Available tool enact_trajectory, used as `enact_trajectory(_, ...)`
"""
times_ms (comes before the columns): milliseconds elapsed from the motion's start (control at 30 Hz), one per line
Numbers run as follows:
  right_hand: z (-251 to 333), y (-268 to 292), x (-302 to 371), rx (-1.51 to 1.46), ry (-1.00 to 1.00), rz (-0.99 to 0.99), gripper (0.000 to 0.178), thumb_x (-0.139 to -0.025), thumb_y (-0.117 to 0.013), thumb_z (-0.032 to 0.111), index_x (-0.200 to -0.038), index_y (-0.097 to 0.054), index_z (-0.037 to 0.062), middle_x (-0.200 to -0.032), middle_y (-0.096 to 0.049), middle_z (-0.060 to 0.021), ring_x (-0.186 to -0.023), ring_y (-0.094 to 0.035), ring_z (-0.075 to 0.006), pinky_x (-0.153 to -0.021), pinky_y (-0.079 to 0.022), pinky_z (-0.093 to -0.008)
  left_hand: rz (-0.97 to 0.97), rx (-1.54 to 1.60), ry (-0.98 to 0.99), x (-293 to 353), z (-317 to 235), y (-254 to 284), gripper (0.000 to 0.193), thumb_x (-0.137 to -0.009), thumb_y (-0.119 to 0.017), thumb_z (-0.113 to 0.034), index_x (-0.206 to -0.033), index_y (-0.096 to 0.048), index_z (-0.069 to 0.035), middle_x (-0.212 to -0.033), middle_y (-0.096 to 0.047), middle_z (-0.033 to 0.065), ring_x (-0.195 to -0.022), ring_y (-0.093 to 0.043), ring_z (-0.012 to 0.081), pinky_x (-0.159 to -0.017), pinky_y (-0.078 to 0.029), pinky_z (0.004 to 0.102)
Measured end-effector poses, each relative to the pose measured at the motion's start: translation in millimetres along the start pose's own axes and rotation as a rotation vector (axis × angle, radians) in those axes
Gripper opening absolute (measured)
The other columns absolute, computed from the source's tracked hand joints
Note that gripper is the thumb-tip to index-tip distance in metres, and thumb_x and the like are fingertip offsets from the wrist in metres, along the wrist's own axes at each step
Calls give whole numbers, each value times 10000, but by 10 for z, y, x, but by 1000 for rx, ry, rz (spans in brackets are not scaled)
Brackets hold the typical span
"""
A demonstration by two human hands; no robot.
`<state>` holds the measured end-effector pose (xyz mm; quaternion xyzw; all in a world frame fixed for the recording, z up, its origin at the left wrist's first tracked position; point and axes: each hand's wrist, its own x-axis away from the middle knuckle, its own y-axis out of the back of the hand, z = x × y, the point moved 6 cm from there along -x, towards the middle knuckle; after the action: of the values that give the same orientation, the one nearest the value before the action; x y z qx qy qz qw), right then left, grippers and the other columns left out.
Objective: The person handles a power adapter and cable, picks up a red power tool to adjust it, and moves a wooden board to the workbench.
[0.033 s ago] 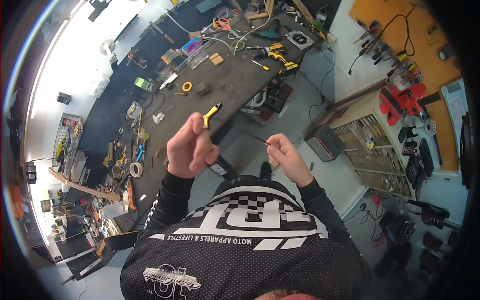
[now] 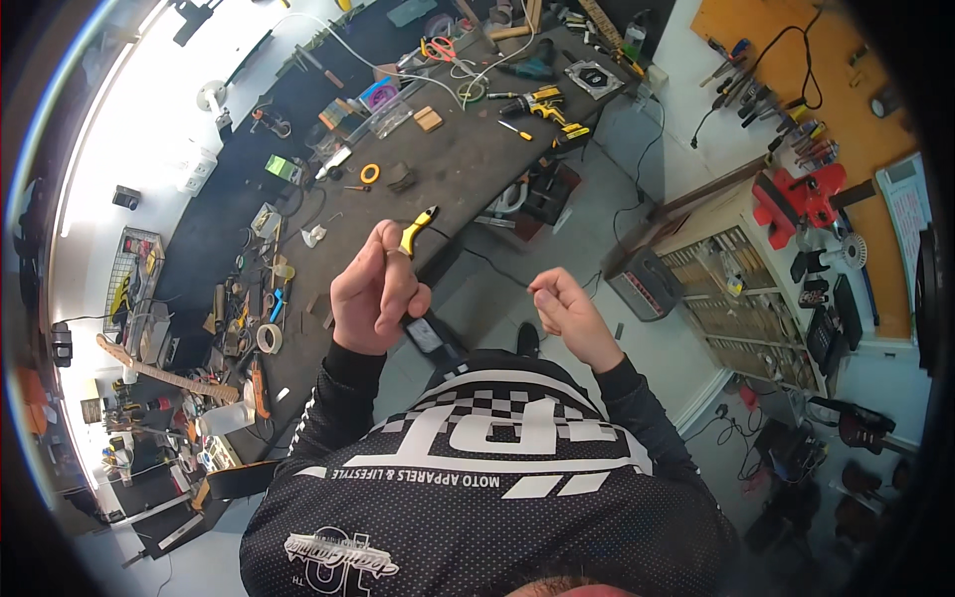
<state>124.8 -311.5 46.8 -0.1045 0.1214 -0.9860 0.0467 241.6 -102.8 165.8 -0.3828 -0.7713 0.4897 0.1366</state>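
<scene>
My left hand (image 2: 376, 289) is raised over the bench's front edge, its fingers curled together. Whatever they may hold is hidden. Just past its fingertips shows a yellow-and-black hand tool (image 2: 419, 229), apparently pliers or cutters; I cannot tell whether the hand touches it. To the right, my right hand (image 2: 570, 316) pinches the end of a thin dark wire (image 2: 487, 261) between thumb and forefinger. The wire curves up and left toward the yellow tool, and where its far end lies cannot be made out.
On the dark workbench (image 2: 460, 159) lie a yellow tape ring (image 2: 370, 174), a yellow-and-black cordless drill (image 2: 547, 111) and a screwdriver (image 2: 515, 129). Small tools crowd its left part. A drawer cabinet (image 2: 736, 269) stands at right, with a red tool (image 2: 811, 204) on top.
The wire shows as a longer curve reaching farther left, and the red bit at my right fingertips is out of sight. Both hands stay nearly in place.
</scene>
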Motion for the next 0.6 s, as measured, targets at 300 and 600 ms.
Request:
enact_trajectory(300, 896, -387, 411, 763, 389, 309, 143, -988, -683, 172, -1044, -692, 42, -940, -692, -138, -847, -689, -352, -754, -549, -406, -184, -787, 92, -89, 628, 23, 459, -1094, -473, -100, -1538, -462, 15, -1027, -767, 139, -875, -760, 226, -876, -594, 354)
enact_trajectory(600, 750, 120, -15, 449, 229, -55, 216, -1084, -593, 233, -1050, -663, 31, -914, -678, -87, -840, -653, -168, -768, -508, -326, -172, -368, 137, 164, 753, -43, 438, -1131, -378, -244, -1418, -502, 61, -615, -591, 113, -511, -564, 182, -707, -531, 343)
